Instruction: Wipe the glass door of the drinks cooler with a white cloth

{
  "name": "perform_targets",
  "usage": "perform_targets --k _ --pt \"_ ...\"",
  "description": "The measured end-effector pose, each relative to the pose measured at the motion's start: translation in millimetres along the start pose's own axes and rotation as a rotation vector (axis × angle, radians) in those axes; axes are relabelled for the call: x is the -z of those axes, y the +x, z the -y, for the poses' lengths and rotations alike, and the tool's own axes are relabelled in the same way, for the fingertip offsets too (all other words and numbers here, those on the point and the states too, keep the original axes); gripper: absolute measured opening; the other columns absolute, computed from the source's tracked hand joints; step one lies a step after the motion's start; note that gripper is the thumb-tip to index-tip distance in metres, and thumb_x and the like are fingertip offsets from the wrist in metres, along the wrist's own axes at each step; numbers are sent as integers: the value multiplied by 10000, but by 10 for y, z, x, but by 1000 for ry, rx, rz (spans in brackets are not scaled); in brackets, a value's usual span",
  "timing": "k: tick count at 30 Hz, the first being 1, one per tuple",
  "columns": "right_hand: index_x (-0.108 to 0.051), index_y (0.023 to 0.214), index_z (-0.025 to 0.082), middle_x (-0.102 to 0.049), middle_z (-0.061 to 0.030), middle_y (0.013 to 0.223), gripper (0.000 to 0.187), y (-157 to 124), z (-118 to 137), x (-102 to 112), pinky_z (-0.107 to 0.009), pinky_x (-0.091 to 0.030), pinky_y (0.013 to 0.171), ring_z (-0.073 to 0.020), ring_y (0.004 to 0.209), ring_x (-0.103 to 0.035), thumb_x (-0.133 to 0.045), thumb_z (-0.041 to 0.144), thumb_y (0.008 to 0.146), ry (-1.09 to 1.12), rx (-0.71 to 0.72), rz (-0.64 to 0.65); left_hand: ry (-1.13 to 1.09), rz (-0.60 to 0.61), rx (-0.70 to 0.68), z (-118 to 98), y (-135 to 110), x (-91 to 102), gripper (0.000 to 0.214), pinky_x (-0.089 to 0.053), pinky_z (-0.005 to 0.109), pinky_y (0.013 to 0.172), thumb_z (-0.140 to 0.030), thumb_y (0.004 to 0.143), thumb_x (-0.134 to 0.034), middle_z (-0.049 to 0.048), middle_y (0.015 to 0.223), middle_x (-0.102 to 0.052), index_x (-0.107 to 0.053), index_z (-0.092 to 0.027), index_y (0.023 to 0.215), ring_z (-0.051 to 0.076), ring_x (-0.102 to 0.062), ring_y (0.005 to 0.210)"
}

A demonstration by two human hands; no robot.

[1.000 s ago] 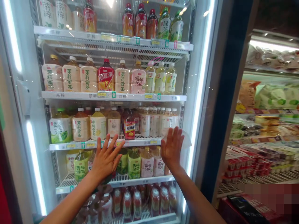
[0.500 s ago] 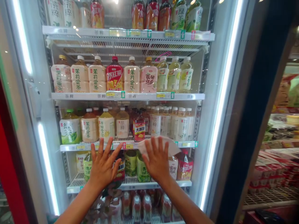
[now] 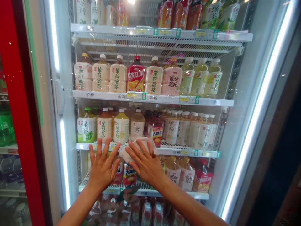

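My left hand [image 3: 102,166] lies flat with fingers spread against the glass door [image 3: 244,103] of a drinks fridge, holding nothing. Just right of it, my right hand [image 3: 143,161] presses a white cloth [image 3: 125,152] flat onto the same glass, fingers stretched over it; the cloth shows above and left of the fingers. Both hands sit at the height of the third shelf [image 3: 188,153]. Behind the glass stand rows of tea bottles, among them a red-labelled bottle [image 3: 135,78] on the shelf above.
A red door frame [image 3: 21,103] borders the fridge on the left, with another cooler of green bottles [image 3: 6,125] beyond it. Bright light strips [image 3: 256,119] run down both inner sides. The dark frame [image 3: 282,150] lies to the right.
My right hand has slid the cloth leftward across the glass, from near the right edge to beside my left hand. The view has shifted left, bringing the red frame in.
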State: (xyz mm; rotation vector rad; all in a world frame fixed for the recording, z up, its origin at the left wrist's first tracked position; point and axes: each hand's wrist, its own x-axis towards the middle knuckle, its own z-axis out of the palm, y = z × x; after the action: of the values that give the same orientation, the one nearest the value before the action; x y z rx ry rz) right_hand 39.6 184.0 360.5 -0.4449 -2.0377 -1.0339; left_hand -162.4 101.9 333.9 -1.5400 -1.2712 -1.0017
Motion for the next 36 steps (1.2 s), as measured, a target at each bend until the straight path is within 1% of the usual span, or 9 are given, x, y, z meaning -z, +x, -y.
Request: perform_targets --k 4,10,14,16,20,26,31,33,36 --pt "-194 1624 165 -106 -47 1705 711 277 -37 12 -561 76 1297 -286 1591 71 -469 440 1030 -15 -178 -43 3 -18 9 130 -4 22 718 42 615 1274 -286 944 -597 45 1714 -83 -271 -329 1582 338 -12 1585" --pt "-267 1610 211 -192 8 1698 674 289 108 -25 -525 47 1317 -257 1597 21 -488 454 1021 6 53 39 -7 -35 20 229 10 44 720 50 601 1275 -272 943 -599 35 1715 -79 -269 -329 1581 325 -16 1587" --pt "-188 1626 207 -119 -26 1705 667 301 19 2 -541 66 1303 -270 1594 37 -454 387 1042 -24 -166 -43 -17 -47 35 203 2 35 727 51 602 1273 -260 944 -593 36 1716 -72 -255 -325 1585 324 -8 1587" --pt "-160 1630 189 -77 -50 1705 693 260 -4 14 -546 59 1300 -293 1591 43 -461 390 1039 -23 -207 -41 -32 -42 36 156 -3 19 725 52 603 1272 -262 946 -591 36 1716 -70 -254 -324 1585 325 -2 1587" --pt "-139 1631 214 -85 -8 1702 717 44 -55 32 -499 69 1307 -259 1595 19 -475 420 1032 -18 -59 30 -70 -33 19 38 16 -21 712 64 595 1273 -271 951 -581 32 1717 -68 -260 -327 1584 320 1 1588" --pt "-27 1636 222 14 -29 1705 737 -205 -275 96 -568 -1 1295 -278 1591 57 -445 335 1039 -61 -362 -68 -105 -37 -23 -177 119 -103 695 62 611 1271 -270 949 -573 43 1718 -70 -282 -311 1579 336 -3 1587" --pt "-77 1635 236 -43 15 1708 747 -442 -261 97 -497 43 1308 -259 1597 2 -478 408 1028 -15 -187 18 -143 -28 -57 -431 187 -233 677 64 609 1271 -312 959 -563 32 1718 -69 -288 -324 1577 334 5 1587" --pt "-63 1636 244 -10 22 1711 724 -511 -392 126 -506 40 1306 -253 1597 16 -452 371 1039 -32 -254 -15 -145 -20 -65 -522 210 -276 670 67 606 1271 -316 963 -553 29 1718 -66 -287 -325 1577 329 5 1588" --pt "-21 1638 223 64 -19 1714 717 -607 -604 176 -579 1 1289 -287 1592 64 -413 284 1041 -79 -463 -83 -133 -21 -81 -636 255 -311 669 80 604 1270 -316 965 -545 29 1717 -68 -281 -321 1579 322 6 1589"
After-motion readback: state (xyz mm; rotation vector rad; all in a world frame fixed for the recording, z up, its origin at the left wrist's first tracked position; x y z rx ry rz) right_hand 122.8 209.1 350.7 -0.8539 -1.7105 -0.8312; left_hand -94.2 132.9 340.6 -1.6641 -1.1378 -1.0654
